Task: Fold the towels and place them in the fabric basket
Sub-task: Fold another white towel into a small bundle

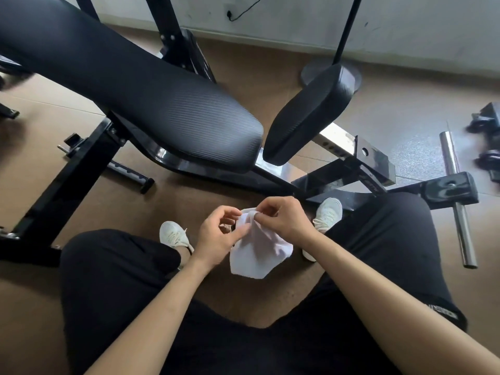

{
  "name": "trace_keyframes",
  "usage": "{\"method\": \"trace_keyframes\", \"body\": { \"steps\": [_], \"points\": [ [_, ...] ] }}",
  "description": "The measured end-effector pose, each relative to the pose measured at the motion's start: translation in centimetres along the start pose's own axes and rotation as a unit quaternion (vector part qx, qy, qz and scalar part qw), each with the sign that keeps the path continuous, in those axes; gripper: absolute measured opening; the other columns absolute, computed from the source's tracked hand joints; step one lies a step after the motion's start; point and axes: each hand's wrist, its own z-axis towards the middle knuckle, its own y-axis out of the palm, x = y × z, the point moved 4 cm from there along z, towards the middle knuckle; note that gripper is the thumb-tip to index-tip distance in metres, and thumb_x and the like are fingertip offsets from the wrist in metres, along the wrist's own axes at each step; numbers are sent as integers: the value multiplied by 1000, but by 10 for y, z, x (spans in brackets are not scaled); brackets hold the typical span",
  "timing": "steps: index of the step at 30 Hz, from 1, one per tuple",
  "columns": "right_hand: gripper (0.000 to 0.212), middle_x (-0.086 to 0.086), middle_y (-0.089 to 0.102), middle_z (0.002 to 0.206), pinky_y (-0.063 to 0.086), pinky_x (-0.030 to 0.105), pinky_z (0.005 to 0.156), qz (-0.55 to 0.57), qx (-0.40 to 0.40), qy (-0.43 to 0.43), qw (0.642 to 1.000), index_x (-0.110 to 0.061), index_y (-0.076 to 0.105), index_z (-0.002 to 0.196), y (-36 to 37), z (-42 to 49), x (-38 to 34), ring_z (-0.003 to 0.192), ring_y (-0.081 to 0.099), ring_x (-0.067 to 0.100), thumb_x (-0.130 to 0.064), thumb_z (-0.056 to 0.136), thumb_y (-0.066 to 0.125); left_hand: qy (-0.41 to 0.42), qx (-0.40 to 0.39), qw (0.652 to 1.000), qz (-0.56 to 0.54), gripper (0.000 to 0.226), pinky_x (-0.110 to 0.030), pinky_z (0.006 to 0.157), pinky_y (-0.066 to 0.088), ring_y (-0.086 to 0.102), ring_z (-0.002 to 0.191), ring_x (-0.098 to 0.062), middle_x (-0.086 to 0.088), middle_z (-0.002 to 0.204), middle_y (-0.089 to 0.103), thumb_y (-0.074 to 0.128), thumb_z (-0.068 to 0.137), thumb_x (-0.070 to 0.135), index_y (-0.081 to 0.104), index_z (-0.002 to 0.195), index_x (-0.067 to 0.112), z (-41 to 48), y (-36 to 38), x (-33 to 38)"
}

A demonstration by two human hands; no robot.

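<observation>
Both hands (left hand (216, 234); right hand (284, 217)) pinch white towel (259, 250).

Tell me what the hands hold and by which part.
The left hand and the right hand both pinch a small white towel at its bunched top edge; the rest hangs loose below.

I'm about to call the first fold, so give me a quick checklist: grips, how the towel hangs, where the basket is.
1. Right hand pinches the towel at its top edge: ok.
2. Left hand pinches the same edge beside it: ok.
3. Towel spread flat for a fold: not ok, it hangs bunched below both hands.
4. Fabric basket in view: not ok, none shows.
5. Flat surface nearby: ok, the bench pad lies just ahead.
</observation>
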Motion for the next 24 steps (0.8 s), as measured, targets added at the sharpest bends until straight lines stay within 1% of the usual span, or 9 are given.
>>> {"method": "trace_keyframes", "body": {
  "steps": [1,3,6,8,11,14,16,20,24],
  "points": [
    [2,-12,72,81,63,33,72,0,-12,5,1000,-27,75,89,2,1,0,76,69,6,-29,89,75,16,-32,999,18,37,-19,81,57,66,99,-4,13,107,68,82,82,42,64,111,29,-2,8,4],
    [5,-11,72,79,63,33,69,1,-29,9,1000,-27,76,87,6,2,2,74,69,6,-31,89,75,29,-46,998,38,33,-12,76,56,67,95,2,16,102,69,81,84,37,64,111,28,-4,18,8],
    [14,-7,72,75,57,23,61,17,-44,22,999,-22,77,85,2,3,4,68,65,4,-35,87,79,40,-4,998,46,15,-18,74,57,69,90,-2,12,95,73,73,93,30,70,106,22,1,21,5],
    [19,-3,73,74,50,21,59,40,-70,35,996,-19,77,84,-4,3,5,64,62,6,-38,85,81,29,-3,1000,3,6,-18,71,55,68,86,-4,8,91,72,69,96,23,71,101,21,6,20,4],
    [22,1,70,74,47,19,57,85,-130,51,987,-17,75,84,-11,0,8,65,60,9,-38,85,81,-6,-6,996,-86,7,-23,73,54,65,85,-7,-2,91,72,67,97,16,72,101,19,12,13,1],
    [22,6,74,83,55,30,65,72,-166,60,982,-15,76,89,-13,1,16,72,67,18,-36,86,81,-27,-18,989,-147,11,-28,78,56,67,89,-11,-3,92,73,63,99,12,73,100,16,16,8,0],
    [14,6,74,83,58,36,70,54,-188,64,979,-15,76,90,-12,3,23,73,67,20,-29,87,81,-37,10,981,-188,13,-25,79,55,68,89,-9,1,90,73,59,100,12,72,98,16,19,0,0],
    [9,1,72,79,55,33,71,25,-212,72,974,-15,75,88,-7,8,32,70,62,9,-22,86,79,-51,75,957,-277,14,-36,85,53,63,90,-19,-6,90,68,56,102,13,69,97,12,33,-23,3],
    [9,3,73,84,55,32,75,-16,-208,60,976,-14,73,89,-8,20,40,73,62,7,-20,84,80,-55,120,938,-321,18,-28,74,52,61,80,-14,-2,84,65,52,104,13,65,92,16,55,-49,9]
  ]
}}
